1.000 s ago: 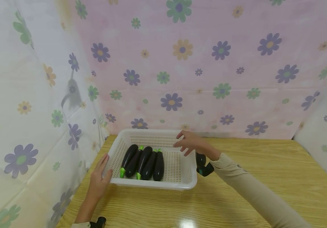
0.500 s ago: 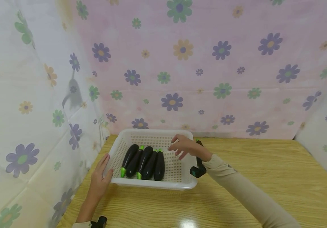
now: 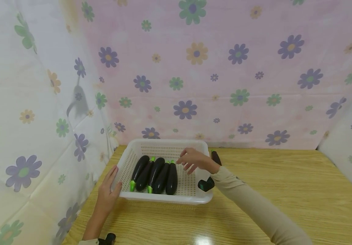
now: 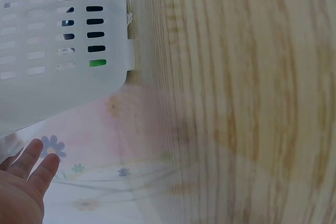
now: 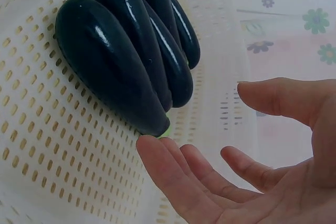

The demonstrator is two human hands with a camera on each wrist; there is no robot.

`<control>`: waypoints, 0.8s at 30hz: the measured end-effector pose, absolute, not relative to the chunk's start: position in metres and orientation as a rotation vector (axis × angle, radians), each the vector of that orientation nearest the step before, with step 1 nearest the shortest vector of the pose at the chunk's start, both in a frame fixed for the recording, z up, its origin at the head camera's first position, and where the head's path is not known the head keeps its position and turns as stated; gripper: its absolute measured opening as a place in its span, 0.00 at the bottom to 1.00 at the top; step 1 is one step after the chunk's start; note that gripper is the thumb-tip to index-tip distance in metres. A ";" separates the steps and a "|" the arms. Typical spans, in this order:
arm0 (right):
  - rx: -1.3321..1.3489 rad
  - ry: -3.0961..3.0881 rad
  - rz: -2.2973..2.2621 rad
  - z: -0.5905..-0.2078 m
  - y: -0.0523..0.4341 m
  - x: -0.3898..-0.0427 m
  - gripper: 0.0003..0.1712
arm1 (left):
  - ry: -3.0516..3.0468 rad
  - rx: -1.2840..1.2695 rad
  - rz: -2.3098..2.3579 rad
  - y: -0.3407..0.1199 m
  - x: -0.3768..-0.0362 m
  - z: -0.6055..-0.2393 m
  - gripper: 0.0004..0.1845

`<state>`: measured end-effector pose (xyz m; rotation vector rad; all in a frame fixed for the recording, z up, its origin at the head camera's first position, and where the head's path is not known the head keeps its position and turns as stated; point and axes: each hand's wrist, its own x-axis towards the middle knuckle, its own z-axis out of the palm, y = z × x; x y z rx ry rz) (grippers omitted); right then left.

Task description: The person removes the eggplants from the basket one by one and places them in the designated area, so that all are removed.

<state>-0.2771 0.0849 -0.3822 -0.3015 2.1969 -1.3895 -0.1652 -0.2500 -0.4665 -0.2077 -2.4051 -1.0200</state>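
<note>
You're working at the table (image 3: 286, 190), left-back corner, with floral sheets (image 3: 225, 68) hanging close behind and to the left. The basket (image 3: 163, 198) is sitting there with its perforated wall showing in the left wrist view. Five eggplants (image 3: 156, 175) are lying side by side inside it, touching, and a sixth (image 3: 216, 157) is lying outside by the right rim. Your left hand (image 3: 108, 194) is resting flat against the basket's left front corner, fingers straight. Your right hand (image 3: 194, 160) is hovering spread over the rightmost eggplant (image 5: 105, 61), holding nothing. Likely risks: glossy skin slipping from a loose grip, neighbours rolling, the basket sliding if your left hand is easing off.
</note>
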 end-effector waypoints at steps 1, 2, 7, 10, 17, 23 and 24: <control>-0.291 2.196 -1.386 -0.384 0.083 -0.278 0.26 | -2.409 -0.202 -1.023 -0.250 -0.165 -0.467 0.29; -0.284 2.192 -1.384 -0.385 0.082 -0.278 0.25 | -2.413 -0.198 -1.027 -0.250 -0.164 -0.467 0.29; -0.235 2.173 -1.396 -0.395 0.075 -0.283 0.22 | -2.432 -0.182 -1.032 -0.249 -0.163 -0.468 0.29; -0.223 2.163 -1.401 -0.401 0.070 -0.286 0.20 | -2.426 -0.185 -1.025 -0.249 -0.163 -0.468 0.29; -0.147 2.108 -1.388 -0.411 0.061 -0.289 0.23 | -2.410 -0.202 -1.035 -0.248 -0.164 -0.468 0.29; -0.143 2.128 -1.363 -0.414 0.053 -0.290 0.25 | -2.411 -0.203 -1.028 -0.249 -0.166 -0.468 0.30; -0.136 2.138 -1.355 -0.415 0.051 -0.291 0.26 | -2.409 -0.201 -1.031 -0.250 -0.166 -0.468 0.30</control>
